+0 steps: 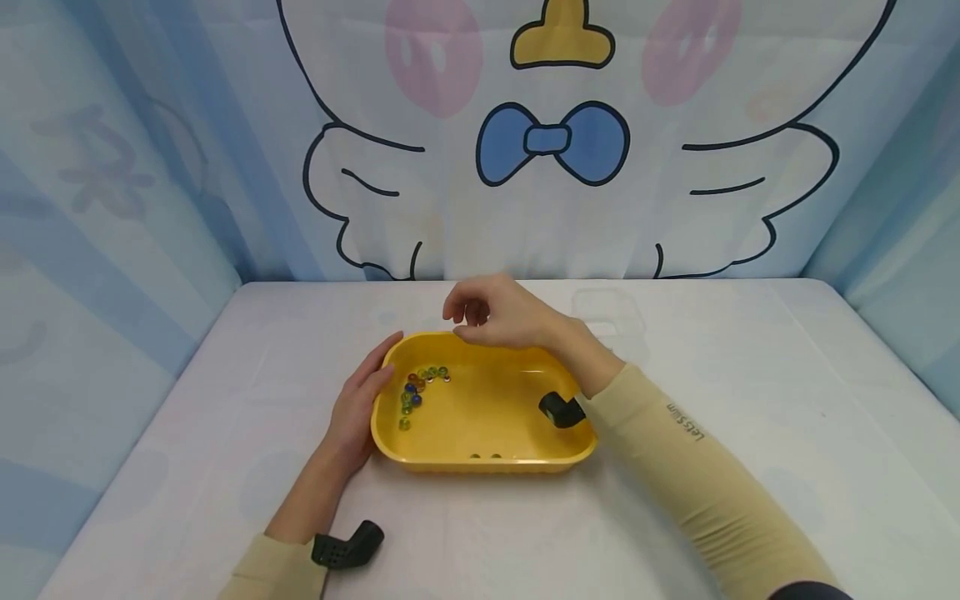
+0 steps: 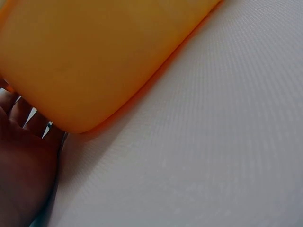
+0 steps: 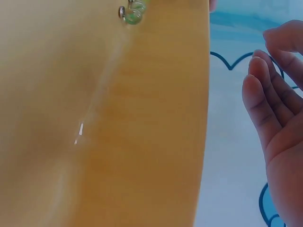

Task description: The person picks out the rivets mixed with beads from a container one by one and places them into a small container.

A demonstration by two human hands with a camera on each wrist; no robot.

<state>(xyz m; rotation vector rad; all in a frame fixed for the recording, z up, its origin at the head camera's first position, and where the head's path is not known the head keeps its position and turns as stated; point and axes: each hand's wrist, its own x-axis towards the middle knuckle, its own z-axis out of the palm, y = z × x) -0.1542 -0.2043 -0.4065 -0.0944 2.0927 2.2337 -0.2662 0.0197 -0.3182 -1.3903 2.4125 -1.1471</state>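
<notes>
A yellow plastic tray [image 1: 480, 417] with rounded corners sits on the table. Several glass marbles [image 1: 416, 400], green, blue and amber, lie along its left end and far-left corner. Two more small round marbles [image 1: 485, 457] show by the near wall. My left hand [image 1: 358, 408] holds the tray's left end, thumb at the rim and fingers along the outer wall. In the left wrist view those fingers [image 2: 35, 120] lie against the outside of the tray. Over the far rim hovers my right hand [image 1: 502, 312], fingers loosely bent, nothing between them. Green marbles [image 3: 133, 14] appear in the right wrist view.
The table [image 1: 750, 400] has a pale cloth, with a printed curtain [image 1: 555, 225] behind it and more curtain at both sides. Black wrist devices [image 1: 348, 546] are worn on both arms; the right one [image 1: 561, 410] overlaps the tray's right end.
</notes>
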